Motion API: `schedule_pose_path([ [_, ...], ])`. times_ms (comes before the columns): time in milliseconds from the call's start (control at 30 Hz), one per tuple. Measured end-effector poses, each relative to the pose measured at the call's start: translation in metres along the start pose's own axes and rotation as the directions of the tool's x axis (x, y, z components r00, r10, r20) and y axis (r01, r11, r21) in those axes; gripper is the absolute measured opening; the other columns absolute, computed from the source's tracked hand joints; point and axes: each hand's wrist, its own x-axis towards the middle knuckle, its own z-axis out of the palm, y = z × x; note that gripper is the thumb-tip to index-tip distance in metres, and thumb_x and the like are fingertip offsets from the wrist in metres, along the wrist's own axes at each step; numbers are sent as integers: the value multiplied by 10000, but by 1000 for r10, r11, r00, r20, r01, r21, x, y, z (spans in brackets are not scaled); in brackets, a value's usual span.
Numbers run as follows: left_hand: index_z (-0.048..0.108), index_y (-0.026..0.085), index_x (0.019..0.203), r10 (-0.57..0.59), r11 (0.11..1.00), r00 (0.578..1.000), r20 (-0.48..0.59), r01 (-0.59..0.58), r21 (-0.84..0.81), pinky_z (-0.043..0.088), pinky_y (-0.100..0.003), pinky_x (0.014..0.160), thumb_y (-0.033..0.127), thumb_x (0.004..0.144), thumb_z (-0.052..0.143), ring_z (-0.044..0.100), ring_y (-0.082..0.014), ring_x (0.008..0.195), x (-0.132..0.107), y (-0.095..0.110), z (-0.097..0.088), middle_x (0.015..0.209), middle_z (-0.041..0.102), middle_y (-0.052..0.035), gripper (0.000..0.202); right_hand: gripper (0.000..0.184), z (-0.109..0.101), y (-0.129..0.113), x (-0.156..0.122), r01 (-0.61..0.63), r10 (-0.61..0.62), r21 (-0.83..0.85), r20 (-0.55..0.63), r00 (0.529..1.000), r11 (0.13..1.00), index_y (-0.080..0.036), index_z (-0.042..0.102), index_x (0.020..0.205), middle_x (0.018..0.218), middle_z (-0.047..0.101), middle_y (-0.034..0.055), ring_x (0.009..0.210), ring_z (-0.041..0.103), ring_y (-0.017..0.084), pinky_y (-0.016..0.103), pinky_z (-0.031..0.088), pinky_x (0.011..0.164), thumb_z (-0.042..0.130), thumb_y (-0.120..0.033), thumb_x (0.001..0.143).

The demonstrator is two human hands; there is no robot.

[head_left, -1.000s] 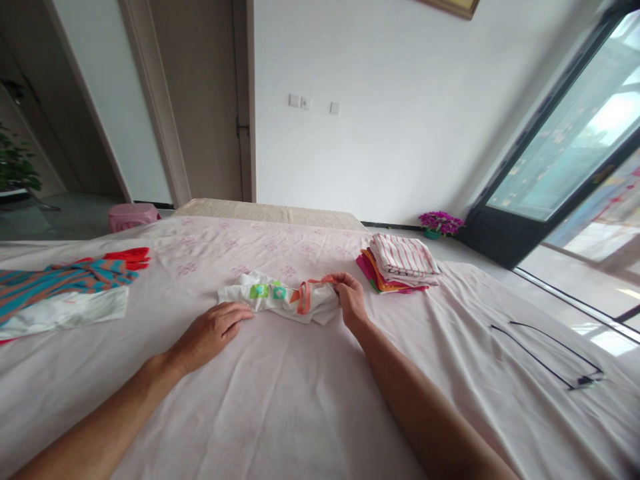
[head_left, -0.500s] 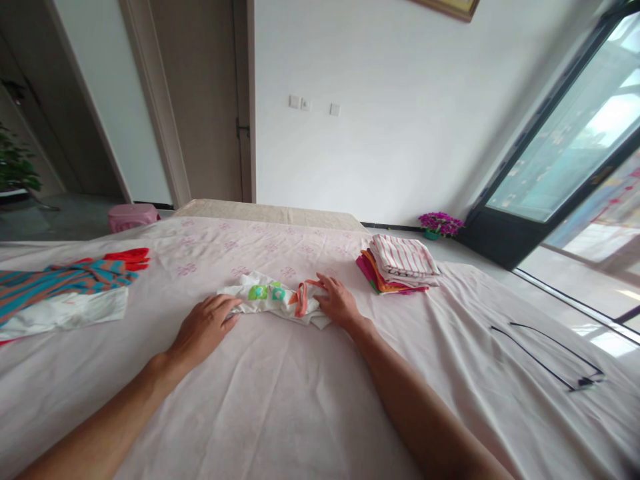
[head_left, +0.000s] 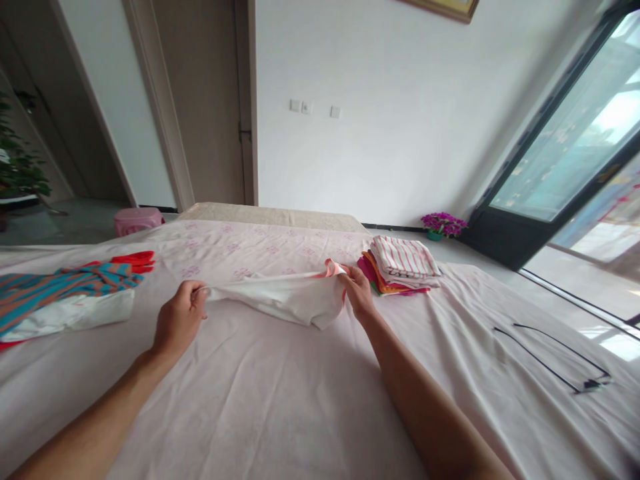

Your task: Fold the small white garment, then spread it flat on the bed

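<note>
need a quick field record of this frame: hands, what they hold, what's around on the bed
left hand: shut on the left end of the white garment
right hand: fingers pinch the garment's right end, at its orange trim
garment state: stretched between both hands, middle sagging toward the bed sheet
right of the hands: folded stack of clothes, striped piece on top
left of the hands: striped teal and red cloth over a white piece
far right on sheet: thin black cable
background: pink stool, purple flowers, door, glass door
</note>
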Motion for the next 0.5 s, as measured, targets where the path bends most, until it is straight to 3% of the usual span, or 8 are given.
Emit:
schedule_pose_path([
  [100,530,212,1052,-98,931,995,-35,79,-355,524,-259,556,427,892,513,658,-162,573,4,14,-10,642,654,37,269,237,-7,-25,-2,-38,27,213,52,998,976,-207,615,786,730,576,-18,696,508,149,228,393,601,637,-442,756],
  [233,512,168,1043,-89,802,982,-164,-27,-596,554,-255,554,322,860,574,681,-151,611,15,41,-34,701,638,35,247,243,-17,-65,-6,-79,21,452,132,991,888,-222,500,733,618,482,-62,545,420,103,211,336,513,700,-358,709],
  [333,537,148,1009,-35,808,941,-337,-172,-563,548,-246,554,260,839,584,631,-111,528,25,65,-65,662,610,53,209,276,-29,-95,-8,-14,-34,609,67,997,793,-226,495,770,650,509,-69,555,448,92,204,367,540,744,-301,674],
  [433,585,118,967,62,881,860,-506,-286,-378,529,-235,579,268,836,581,590,-88,522,32,89,-104,658,591,49,199,292,-47,-124,-8,85,-101,659,-13,995,747,-234,549,840,736,589,-56,628,527,106,212,424,596,770,-284,656],
  [500,599,95,998,110,932,806,-582,-287,-221,531,-256,672,313,866,557,586,-89,606,35,104,-131,720,585,33,258,305,-61,-144,-8,131,-147,644,-29,989,754,-238,580,866,785,633,-43,679,575,124,230,456,622,785,-295,648],
])
